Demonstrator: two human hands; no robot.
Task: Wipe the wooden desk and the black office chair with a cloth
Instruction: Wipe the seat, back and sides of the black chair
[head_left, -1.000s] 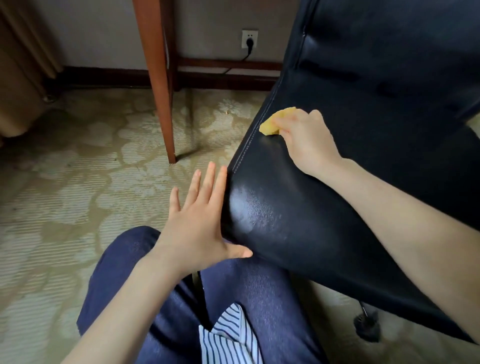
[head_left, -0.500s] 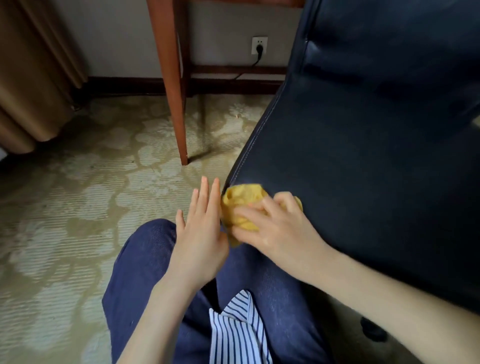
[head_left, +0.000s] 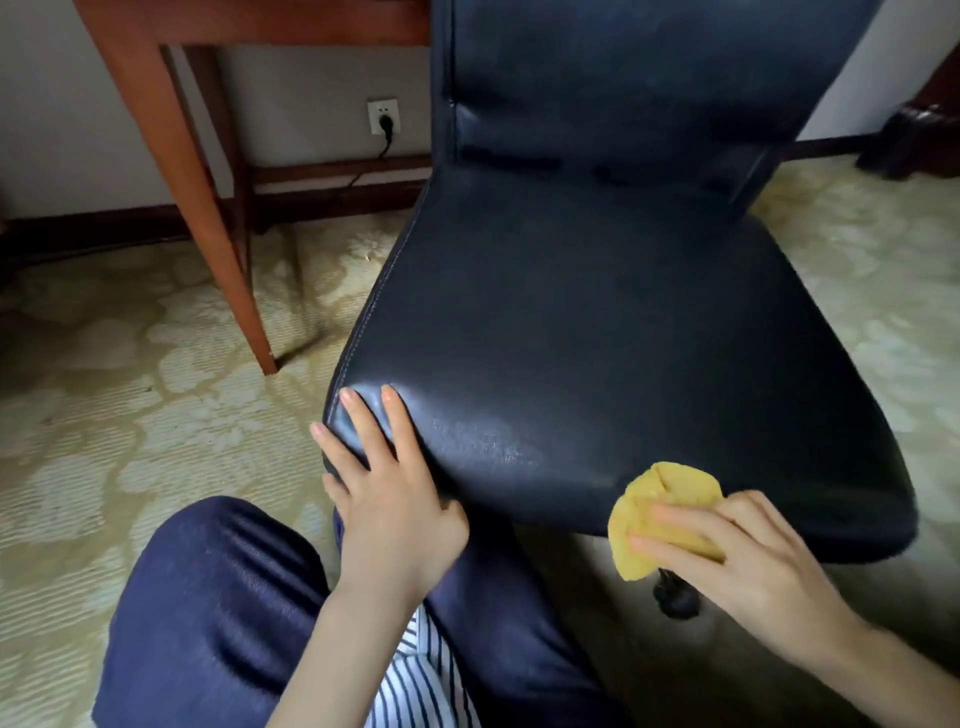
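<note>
Two hands, head view. My left hand (head_left: 395, 499) lies flat, fingers straight, on the front left seat corner of the black office chair (head_left: 597, 338). My right hand (head_left: 727, 561) grips the bunched yellow cloth (head_left: 670, 493) at the seat's front edge. I judge the cloth soft and light, best held wadded.

The black office chair (head_left: 597, 338) stands upright, glossy leather seat near, backrest far. A crumpled yellow cloth (head_left: 660, 499) presses against the seat's near-right front edge. The reddish wooden table (head_left: 192, 171) stands far left.
</note>
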